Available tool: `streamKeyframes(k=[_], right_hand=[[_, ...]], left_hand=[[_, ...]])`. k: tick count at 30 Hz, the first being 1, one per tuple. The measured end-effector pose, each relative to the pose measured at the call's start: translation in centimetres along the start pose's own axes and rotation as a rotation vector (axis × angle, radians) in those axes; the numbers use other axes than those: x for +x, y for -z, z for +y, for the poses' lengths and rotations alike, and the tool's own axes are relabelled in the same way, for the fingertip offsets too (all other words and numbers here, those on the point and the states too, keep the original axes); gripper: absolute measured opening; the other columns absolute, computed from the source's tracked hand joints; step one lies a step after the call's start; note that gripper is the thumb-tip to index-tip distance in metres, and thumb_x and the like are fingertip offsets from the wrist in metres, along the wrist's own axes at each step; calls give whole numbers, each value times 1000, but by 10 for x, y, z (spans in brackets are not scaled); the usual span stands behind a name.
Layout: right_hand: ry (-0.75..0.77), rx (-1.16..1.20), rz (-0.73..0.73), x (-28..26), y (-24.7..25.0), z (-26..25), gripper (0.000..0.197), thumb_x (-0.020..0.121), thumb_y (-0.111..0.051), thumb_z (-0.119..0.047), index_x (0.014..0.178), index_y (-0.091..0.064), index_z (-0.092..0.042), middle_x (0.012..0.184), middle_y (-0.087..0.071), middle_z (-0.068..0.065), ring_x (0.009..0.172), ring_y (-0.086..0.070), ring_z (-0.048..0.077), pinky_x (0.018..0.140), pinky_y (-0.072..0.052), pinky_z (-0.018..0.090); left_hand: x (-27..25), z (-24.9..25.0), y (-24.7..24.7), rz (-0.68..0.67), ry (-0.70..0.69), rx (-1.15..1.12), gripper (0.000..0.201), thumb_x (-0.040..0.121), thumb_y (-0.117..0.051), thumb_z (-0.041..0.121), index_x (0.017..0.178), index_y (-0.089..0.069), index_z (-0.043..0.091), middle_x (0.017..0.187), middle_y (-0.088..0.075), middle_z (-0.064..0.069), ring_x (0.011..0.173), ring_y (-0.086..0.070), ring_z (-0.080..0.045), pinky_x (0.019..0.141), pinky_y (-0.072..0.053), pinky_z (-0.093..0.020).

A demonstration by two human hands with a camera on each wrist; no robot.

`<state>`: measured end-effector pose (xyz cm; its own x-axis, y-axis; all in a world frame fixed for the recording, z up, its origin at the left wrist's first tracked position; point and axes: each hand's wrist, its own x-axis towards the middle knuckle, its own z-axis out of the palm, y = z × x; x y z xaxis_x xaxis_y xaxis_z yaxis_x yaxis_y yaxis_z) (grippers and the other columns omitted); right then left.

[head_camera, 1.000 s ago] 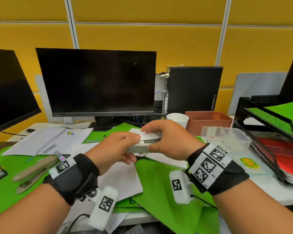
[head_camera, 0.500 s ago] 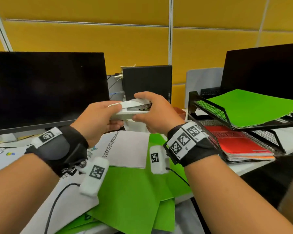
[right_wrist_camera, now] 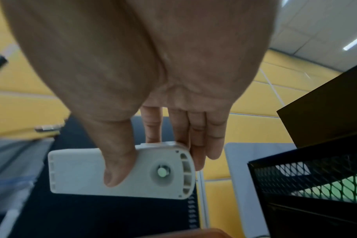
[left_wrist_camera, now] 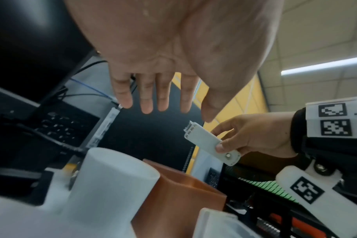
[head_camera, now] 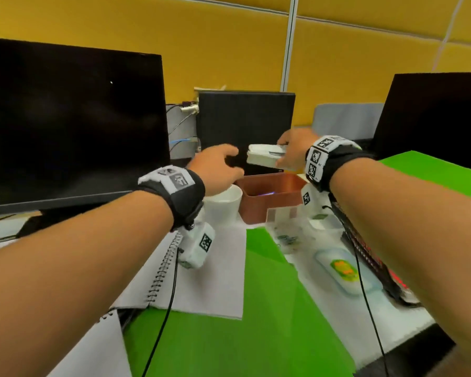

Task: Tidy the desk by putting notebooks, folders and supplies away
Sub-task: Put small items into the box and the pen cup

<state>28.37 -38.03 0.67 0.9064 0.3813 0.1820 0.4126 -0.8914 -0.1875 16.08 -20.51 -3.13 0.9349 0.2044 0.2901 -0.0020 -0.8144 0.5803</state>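
A white stapler (head_camera: 265,157) (left_wrist_camera: 211,143) (right_wrist_camera: 120,171) hangs in the air above the brown box (head_camera: 272,195) (left_wrist_camera: 179,196). My right hand (head_camera: 291,153) (left_wrist_camera: 253,136) (right_wrist_camera: 153,145) grips its rear end, thumb underneath and fingers on top. My left hand (head_camera: 218,170) (left_wrist_camera: 159,96) is just left of the stapler, apart from it, above the white cup (head_camera: 223,204) (left_wrist_camera: 112,182); its fingers are straight and hold nothing. An open spiral notebook (head_camera: 199,270) and green folders (head_camera: 256,322) lie on the desk below my arms.
A black monitor (head_camera: 71,123) stands at the left and a black computer case (head_camera: 245,123) behind the box. A black mesh tray rack (head_camera: 370,257) (right_wrist_camera: 308,185) with a green folder (head_camera: 441,175) is at the right. A clear plastic case (head_camera: 346,270) lies near the rack.
My left hand has let go of the stapler and drawn left. The right hand alone has carried it forward over the brown box. My view has swung left and down.
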Motion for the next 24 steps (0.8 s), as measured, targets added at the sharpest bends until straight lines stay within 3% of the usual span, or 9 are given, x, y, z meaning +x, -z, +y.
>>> streamKeyframes(k=[4, 7, 10, 12, 15, 18, 20, 22, 24], right_hand=[[-108, -208, -157, 66, -47, 23, 42, 67, -72, -43, 102, -74, -21, 86, -73, 2, 76, -70, 27, 79, -62, 41], [-140, -324, -218, 67, -60, 15, 25, 74, -67, -39, 90, -73, -21, 77, -71, 1, 66, -68, 25, 63, -58, 32], [-137, -404, -314, 65, -67, 2, 15, 78, -66, -34, 78, -66, -18, 76, -69, 4, 62, -65, 25, 55, -49, 26], [-147, -445, -383, 97, -92, 10, 22, 70, -62, -40, 79, -68, -20, 76, -69, 3, 63, -65, 25, 58, -53, 29], [-122, -425, -465, 171, -147, 49, 48, 47, -58, -50, 86, -76, -30, 77, -73, -1, 70, -70, 26, 72, -61, 40], [-134, -378, -601, 160, -137, 41, 47, 32, -59, -46, 74, -76, -31, 79, -76, 0, 77, -74, 28, 76, -62, 41], [-105, -350, -579, 126, -107, 20, 41, 38, -61, -32, 75, -76, -22, 80, -76, 3, 81, -75, 30, 74, -60, 38], [-96, -284, -457, 95, -86, 4, 28, 59, -64, -26, 83, -76, -17, 83, -75, 6, 78, -73, 30, 71, -58, 36], [-97, -240, -350, 80, -76, -4, 23, 76, -63, -27, 91, -76, -17, 95, -75, 7, 84, -72, 27, 79, -60, 36]], left_hand=[[24, -27, -26, -157, 56, 157, 42, 93, -65, 37, 134, -63, 29, 140, -61, 3, 126, -57, -23, 99, -43, -27], [35, -35, -38, -240, 48, 187, 35, 96, -61, 33, 130, -67, 30, 137, -63, 4, 127, -58, -24, 102, -44, -27], [45, -35, -51, -320, 3, 291, 44, 98, -59, 35, 142, -58, 38, 147, -56, 7, 132, -54, -22, 105, -41, -28], [51, -35, -58, -367, -26, 338, 49, 97, -59, 35, 146, -52, 39, 150, -53, 5, 133, -53, -21, 106, -41, -30], [54, -34, -65, -407, -52, 353, 48, 97, -60, 35, 144, -54, 39, 147, -55, 4, 130, -55, -21, 105, -42, -28], [55, -37, -66, -398, -56, 340, 41, 98, -60, 33, 139, -60, 37, 144, -57, 4, 128, -56, -21, 105, -44, -29], [56, -39, -63, -378, -50, 313, 37, 97, -60, 33, 134, -65, 37, 141, -60, 6, 125, -57, -20, 105, -45, -30], [55, -41, -59, -365, -39, 278, 35, 97, -61, 33, 131, -68, 36, 139, -62, 9, 123, -58, -18, 103, -45, -29], [51, -41, -53, -343, -37, 257, 33, 97, -61, 33, 130, -69, 34, 138, -62, 9, 123, -58, -17, 102, -45, -29]])
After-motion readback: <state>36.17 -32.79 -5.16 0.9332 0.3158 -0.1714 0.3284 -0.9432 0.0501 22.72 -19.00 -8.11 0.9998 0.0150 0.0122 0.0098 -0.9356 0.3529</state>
